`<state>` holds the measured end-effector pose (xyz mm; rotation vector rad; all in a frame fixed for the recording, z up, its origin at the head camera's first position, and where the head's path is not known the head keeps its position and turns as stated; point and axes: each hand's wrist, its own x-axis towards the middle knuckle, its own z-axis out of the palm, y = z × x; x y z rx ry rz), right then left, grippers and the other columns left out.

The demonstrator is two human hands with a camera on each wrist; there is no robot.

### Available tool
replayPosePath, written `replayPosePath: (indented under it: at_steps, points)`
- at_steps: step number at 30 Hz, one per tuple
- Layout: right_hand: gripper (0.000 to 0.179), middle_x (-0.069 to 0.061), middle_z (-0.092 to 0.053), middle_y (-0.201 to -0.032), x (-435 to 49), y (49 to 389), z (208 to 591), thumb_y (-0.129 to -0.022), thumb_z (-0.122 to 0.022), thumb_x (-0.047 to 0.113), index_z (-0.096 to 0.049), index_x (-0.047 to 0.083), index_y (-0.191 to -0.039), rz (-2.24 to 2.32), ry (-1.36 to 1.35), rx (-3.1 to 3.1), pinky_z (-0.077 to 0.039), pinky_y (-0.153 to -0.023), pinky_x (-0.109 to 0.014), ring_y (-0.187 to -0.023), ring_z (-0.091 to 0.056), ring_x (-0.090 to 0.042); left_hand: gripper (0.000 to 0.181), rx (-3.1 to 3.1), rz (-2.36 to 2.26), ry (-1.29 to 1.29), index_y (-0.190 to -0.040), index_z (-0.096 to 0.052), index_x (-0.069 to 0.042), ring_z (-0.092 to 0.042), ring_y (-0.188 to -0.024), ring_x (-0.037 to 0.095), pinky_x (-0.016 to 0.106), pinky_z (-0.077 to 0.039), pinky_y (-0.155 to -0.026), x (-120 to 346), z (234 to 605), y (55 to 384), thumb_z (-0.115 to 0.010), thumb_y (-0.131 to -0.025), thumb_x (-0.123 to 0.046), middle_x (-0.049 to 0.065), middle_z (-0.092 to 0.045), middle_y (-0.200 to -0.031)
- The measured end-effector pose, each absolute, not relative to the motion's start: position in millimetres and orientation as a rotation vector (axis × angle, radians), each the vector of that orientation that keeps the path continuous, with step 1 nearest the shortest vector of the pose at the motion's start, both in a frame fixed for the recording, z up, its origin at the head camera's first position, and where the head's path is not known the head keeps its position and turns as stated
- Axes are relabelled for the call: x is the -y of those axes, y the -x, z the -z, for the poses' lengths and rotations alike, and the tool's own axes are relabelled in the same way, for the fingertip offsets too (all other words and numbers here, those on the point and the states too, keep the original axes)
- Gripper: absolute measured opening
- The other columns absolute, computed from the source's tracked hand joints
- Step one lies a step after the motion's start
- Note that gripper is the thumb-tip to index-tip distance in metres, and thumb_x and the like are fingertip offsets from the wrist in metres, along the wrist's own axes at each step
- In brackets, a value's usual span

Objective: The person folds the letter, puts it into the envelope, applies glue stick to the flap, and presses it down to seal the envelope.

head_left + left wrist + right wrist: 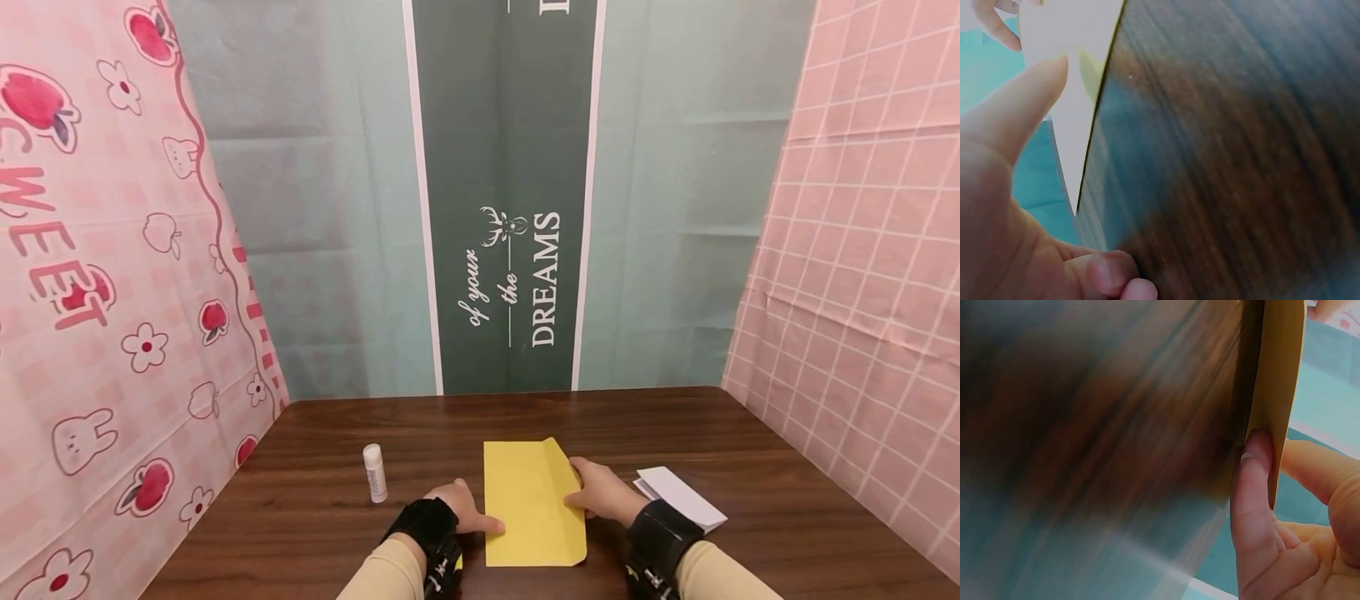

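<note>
A yellow envelope lies on the table in front of me, with its flap raised along the right side. My right hand pinches that flap's outer edge; in the right wrist view the thumb is on one face and a finger on the other. At the envelope's left edge is my left hand, its extended thumb resting on the paper. The other left fingers lie beside the envelope on the tabletop, partly hidden in the head view.
A white glue stick stands on the dark wooden table left of my left hand. Folded white paper lies to the right, just beyond my right wrist. Hanging cloths surround the table at the back and both sides.
</note>
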<state>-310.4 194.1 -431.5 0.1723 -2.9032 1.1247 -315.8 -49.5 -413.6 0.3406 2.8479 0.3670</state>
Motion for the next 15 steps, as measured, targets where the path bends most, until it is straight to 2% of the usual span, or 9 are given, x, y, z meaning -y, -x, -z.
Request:
replayPosePath:
  at_steps: [4,10,15]
  points:
    - [0.061,-0.011,-0.057,-0.082,-187.5,309.5,431.9,-0.074,-0.074,0.000,-0.044,-0.014,-0.124,-1.121,-0.186,2.900,-0.050,-0.048,-0.032,-0.059,-0.057,-0.019,0.082,-2.866,-0.359,-0.365,-0.120,-0.047,0.009,-0.061,-0.089,0.024,0.038,-0.048,-0.081,50.9,411.8,313.7,-0.070,-0.074,-0.055,0.016,-0.064,-0.098]
    - [0.060,-0.008,-0.055,-0.075,-178.8,310.2,434.5,-0.075,-0.074,0.001,-0.043,-0.013,-0.125,-1.118,-0.209,2.915,-0.049,-0.045,-0.031,-0.050,-0.054,-0.016,0.088,-2.888,-0.364,-0.387,-0.116,-0.048,0.007,-0.060,-0.084,0.022,0.037,-0.048,-0.078,52.2,434.6,332.1,-0.073,-0.067,-0.060,0.014,-0.062,-0.093]
    - [0.060,-0.007,-0.053,-0.070,-173.2,310.8,434.4,-0.076,-0.073,0.003,-0.042,-0.014,-0.125,-1.106,-0.256,2.934,-0.048,-0.042,-0.030,-0.045,-0.052,-0.015,0.094,-2.892,-0.354,-0.403,-0.121,-0.047,0.009,-0.060,-0.089,0.022,0.036,-0.048,-0.079,51.8,440.2,337.3,-0.072,-0.065,-0.063,0.014,-0.062,-0.102]
